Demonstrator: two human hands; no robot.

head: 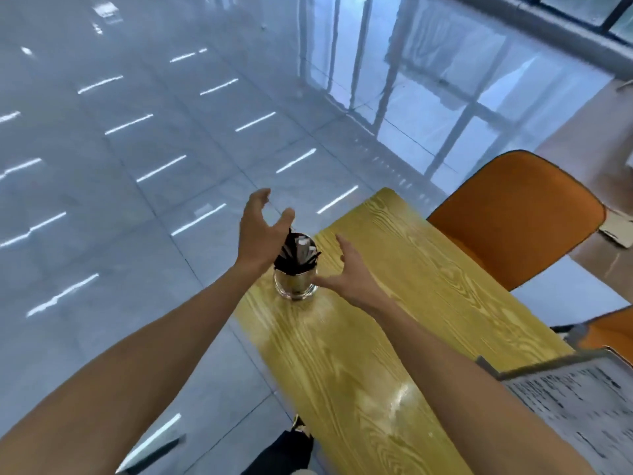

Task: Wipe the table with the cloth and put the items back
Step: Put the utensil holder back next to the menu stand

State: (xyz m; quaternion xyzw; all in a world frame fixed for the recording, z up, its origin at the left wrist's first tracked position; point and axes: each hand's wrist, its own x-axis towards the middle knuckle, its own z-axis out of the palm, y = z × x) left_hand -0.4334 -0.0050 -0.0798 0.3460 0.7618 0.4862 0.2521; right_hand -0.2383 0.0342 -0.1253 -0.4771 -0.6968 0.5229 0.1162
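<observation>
A clear glass jar [295, 284] holding several dark sticks and white packets stands near the left edge of the yellow wood-grain table [394, 303]. My left hand [258, 229] hovers just left of the jar's top, fingers spread, touching nothing. On the jar's right side my right hand [349, 272] is also spread open, its thumb close to the glass. No cloth is in view.
A printed sheet in a grey frame [575, 402] lies at the table's near right corner. Two orange chairs stand right of the table, one behind it [520, 214] and one nearer [609, 332]. Glossy grey floor tiles [137, 166] lie left and beyond.
</observation>
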